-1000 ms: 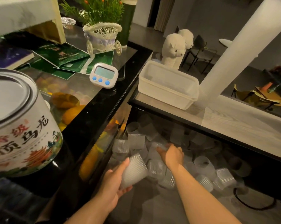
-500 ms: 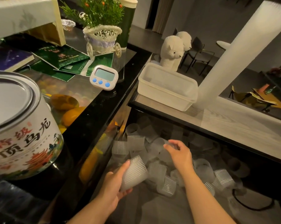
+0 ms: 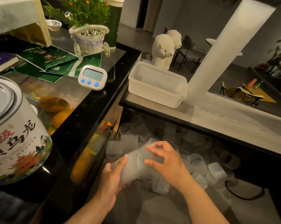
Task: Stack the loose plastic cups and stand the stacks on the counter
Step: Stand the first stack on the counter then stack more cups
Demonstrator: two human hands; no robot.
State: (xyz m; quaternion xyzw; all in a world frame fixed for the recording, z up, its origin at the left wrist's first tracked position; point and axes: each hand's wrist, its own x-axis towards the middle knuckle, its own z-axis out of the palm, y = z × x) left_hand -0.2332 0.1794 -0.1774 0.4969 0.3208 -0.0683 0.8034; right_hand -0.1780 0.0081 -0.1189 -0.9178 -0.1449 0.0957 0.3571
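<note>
As hands [image 3: 168, 164] meet, ribbed translucent cups [image 3: 136, 165], nested

I saw ribbed, translucent plastic cups [image 3: 136, 165], a glossy black counter edge [image 3: 81, 120], a matt wood-grain counter [image 3: 233, 120], and a frosted plastic tub [image 3: 157, 89].

Loose cups [image 3: 199, 162] crowd the floor under the overhanging counter [image 3: 233, 123]; nearer floor lies bare.

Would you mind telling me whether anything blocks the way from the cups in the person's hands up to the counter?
Nothing visible blocks it. The held cups, gripped by the left hand and right hand, sit below the counter, whose near stretch right of the plastic tub and tall cup stack is bare.
</note>
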